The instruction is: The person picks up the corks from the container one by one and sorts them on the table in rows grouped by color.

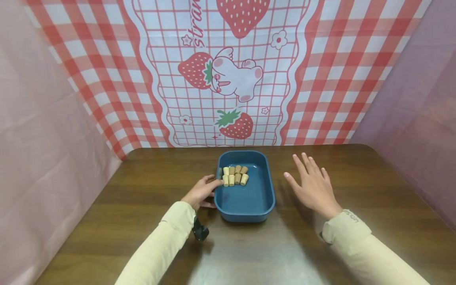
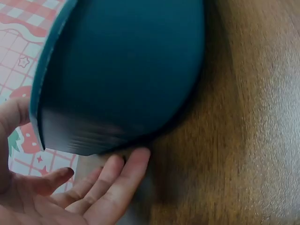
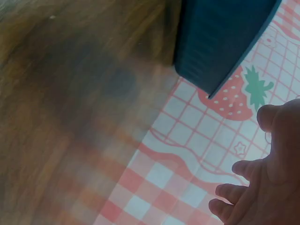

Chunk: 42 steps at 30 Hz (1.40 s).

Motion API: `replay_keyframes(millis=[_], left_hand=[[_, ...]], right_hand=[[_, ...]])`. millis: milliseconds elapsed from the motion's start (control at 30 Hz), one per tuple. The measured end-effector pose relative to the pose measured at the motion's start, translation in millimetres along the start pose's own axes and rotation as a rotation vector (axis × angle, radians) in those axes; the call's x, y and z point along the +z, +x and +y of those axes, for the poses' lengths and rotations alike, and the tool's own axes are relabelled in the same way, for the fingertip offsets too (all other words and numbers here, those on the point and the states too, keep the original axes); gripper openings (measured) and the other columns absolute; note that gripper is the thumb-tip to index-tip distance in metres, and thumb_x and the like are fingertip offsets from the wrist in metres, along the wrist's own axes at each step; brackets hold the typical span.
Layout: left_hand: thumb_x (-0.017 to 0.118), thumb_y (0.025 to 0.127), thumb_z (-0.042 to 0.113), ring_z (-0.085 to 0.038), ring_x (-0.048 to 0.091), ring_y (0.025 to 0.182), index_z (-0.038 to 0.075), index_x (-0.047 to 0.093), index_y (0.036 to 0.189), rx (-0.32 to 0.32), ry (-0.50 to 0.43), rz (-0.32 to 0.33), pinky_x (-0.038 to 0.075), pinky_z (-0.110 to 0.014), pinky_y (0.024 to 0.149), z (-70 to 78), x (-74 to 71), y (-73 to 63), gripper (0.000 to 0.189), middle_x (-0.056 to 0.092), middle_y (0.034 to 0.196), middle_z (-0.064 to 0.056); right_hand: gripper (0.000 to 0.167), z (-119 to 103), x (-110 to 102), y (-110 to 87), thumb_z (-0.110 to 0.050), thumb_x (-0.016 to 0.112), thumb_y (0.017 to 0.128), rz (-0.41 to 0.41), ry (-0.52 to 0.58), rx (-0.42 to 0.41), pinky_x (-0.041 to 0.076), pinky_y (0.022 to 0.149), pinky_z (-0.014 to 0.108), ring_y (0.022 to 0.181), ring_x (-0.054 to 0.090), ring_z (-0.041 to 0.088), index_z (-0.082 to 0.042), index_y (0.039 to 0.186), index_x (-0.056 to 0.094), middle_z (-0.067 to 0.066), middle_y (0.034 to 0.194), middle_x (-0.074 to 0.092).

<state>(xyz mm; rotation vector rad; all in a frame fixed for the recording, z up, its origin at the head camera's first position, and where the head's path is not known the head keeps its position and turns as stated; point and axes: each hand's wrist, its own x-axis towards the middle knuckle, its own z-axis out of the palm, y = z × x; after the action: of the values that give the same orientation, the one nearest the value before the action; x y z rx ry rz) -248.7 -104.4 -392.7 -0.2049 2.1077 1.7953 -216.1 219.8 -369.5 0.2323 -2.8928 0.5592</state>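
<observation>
A blue rectangular bin (image 1: 246,204) stands on the table, and several tapered cork stoppers (image 1: 232,180) stand in two rows inside it, toward its left wall. Some corks are paler than others. My left hand (image 1: 203,192) grips the bin's left side, thumb over the rim and fingers along the outside. In the left wrist view, fingertips (image 2: 139,157) reach the lower edge of the bin's wall (image 2: 126,70). To the right of the bin, my right hand (image 1: 315,190) hovers apart from it, fingers straight and spread, holding nothing.
The brown wooden table (image 1: 142,221) carries the bin. Behind it hangs a red-and-white checked cloth (image 1: 338,79) with strawberry prints. Plain pinkish cloth (image 1: 60,130) closes off the left side, purple cloth (image 1: 409,118) the right. A black device (image 1: 200,230) is worn at the left wrist.
</observation>
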Motion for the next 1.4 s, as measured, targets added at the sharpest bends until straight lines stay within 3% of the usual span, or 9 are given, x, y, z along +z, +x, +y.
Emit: replay_keyframes(millis=[467,933,1233,1400], left_hand=[[0.062,0.092,0.023,-0.043,0.055,0.122,0.003,0.024,0.159,-0.016,-0.003,-0.102,0.063,-0.052,0.076,-0.7,2.7,0.5,0.08,0.048,0.142,-0.031],[0.06,0.087,0.015,-0.039,0.05,0.125,0.004,0.025,0.159,-0.039,-0.018,-0.152,0.063,-0.049,0.076,-4.3,-2.3,2.1,0.081,0.042,0.146,-0.03],[0.056,0.077,0.011,-0.029,0.057,0.107,0.007,0.039,0.149,-0.053,0.024,-0.161,0.062,-0.046,0.073,-7.3,-1.1,6.2,0.074,0.055,0.127,-0.021],[0.054,0.074,0.009,-0.03,0.057,0.108,0.006,0.039,0.147,-0.051,0.031,-0.161,0.062,-0.047,0.075,-5.9,0.2,6.8,0.075,0.055,0.125,-0.021]], right_hand=[[0.08,-13.9,-9.6,6.2,-0.044,0.056,0.099,0.057,0.098,-0.007,0.019,0.113,0.075,0.149,0.017,0.049,0.0,0.159,0.025,0.028,0.162,0.021],[0.074,-31.4,-18.1,17.5,-0.034,0.063,0.098,0.008,0.249,-0.02,0.026,0.115,0.069,0.143,0.029,0.048,0.0,0.156,0.032,0.028,0.157,0.032],[0.067,-43.7,-16.2,28.6,-0.031,0.068,0.095,-0.026,0.337,-0.007,0.037,0.11,0.067,0.137,0.041,0.045,0.0,0.149,0.044,0.026,0.15,0.045],[0.062,-48.6,-15.3,36.5,-0.028,0.071,0.094,-0.049,0.367,0.003,0.046,0.105,0.063,0.13,0.049,0.043,0.001,0.144,0.05,0.024,0.144,0.052]])
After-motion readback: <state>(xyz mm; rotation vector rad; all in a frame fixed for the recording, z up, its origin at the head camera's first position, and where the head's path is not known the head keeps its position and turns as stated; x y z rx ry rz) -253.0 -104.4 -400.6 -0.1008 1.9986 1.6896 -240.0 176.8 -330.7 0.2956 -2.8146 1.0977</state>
